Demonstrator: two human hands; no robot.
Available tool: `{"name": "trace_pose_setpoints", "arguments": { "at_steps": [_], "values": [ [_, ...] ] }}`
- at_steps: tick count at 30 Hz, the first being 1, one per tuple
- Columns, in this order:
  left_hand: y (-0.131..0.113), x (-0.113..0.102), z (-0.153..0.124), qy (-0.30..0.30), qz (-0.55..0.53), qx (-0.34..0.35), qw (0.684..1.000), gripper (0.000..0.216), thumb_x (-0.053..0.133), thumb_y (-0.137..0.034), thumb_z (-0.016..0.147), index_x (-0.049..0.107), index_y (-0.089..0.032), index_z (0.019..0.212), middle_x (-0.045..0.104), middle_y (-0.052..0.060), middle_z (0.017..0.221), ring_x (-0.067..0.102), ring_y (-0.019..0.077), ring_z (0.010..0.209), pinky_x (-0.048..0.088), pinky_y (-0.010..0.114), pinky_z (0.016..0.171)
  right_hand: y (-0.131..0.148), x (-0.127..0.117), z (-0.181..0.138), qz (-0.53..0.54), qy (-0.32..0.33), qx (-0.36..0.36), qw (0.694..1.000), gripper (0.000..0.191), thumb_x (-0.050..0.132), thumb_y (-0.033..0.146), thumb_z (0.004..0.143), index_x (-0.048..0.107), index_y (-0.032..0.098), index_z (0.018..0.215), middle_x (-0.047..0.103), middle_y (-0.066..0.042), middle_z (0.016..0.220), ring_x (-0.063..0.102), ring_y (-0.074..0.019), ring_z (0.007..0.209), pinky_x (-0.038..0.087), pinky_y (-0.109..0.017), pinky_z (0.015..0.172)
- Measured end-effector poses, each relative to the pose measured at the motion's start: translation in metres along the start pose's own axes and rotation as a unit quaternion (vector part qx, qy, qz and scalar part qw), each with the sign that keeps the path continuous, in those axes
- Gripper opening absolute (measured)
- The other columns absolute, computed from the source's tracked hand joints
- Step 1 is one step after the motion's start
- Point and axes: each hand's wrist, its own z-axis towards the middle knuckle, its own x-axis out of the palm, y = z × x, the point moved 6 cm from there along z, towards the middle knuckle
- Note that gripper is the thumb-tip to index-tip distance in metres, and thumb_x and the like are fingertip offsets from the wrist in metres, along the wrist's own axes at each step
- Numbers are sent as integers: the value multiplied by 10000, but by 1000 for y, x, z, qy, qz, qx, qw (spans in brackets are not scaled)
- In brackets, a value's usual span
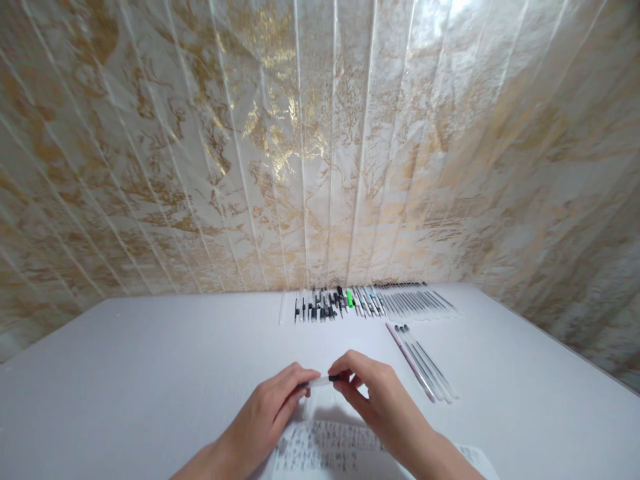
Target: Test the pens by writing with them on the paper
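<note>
Between my two hands is a pen (319, 382) with a pale, see-through barrel and a dark end, held level above the table. My left hand (274, 405) pinches its left end between thumb and fingers. At the other end, the fingertips of my right hand (371, 388) are closed on the black tip or cap; which of the two it is I cannot tell. Below my hands lies a sheet of paper (325, 453) covered in handwriting, partly hidden by my right forearm.
Along the back of the white table (150, 373) lies a row of pens (325, 305), one with a bright green part (349, 298). Several thin refills (415, 303) lie right of them. Nearer are a pink pen (410, 363) and more slim refills (427, 363). A gold-patterned curtain (320, 147) hangs behind.
</note>
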Motion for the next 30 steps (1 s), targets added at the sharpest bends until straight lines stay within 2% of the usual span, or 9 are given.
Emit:
{"name": "trace_pose_setpoints", "arguments": {
  "at_steps": [7,13,25,30],
  "values": [
    [-2,-1,-1,9,-13,15,1000,280,384,-180,958,567,-246,1159,645,21,928,623,146,838,479,227,799,-4,-4,3,-11,16,45,999,111,617,100,806,665,194,838,705,3,723,640,-133,621,477,-212,592],
    [-2,-1,-1,11,-19,12,1000,273,386,-181,961,572,-251,1149,641,20,938,622,144,843,473,225,804,0,-5,2,-50,28,15,998,94,627,119,824,673,194,859,719,-9,743,651,-141,626,478,-219,597],
    [-4,-2,1,11,-25,11,1000,272,382,-186,960,584,-242,1135,637,16,892,622,145,823,476,217,782,5,-4,1,-50,26,-20,998,97,585,107,849,634,190,865,689,-11,756,629,-137,646,467,-218,610],
    [-2,-2,0,7,-12,20,1000,288,384,-172,950,579,-244,1149,653,26,933,631,150,838,485,225,797,1,-3,1,-72,38,-5,997,63,576,154,870,627,190,857,684,-10,733,603,-130,596,444,-218,580]
  ]
}}
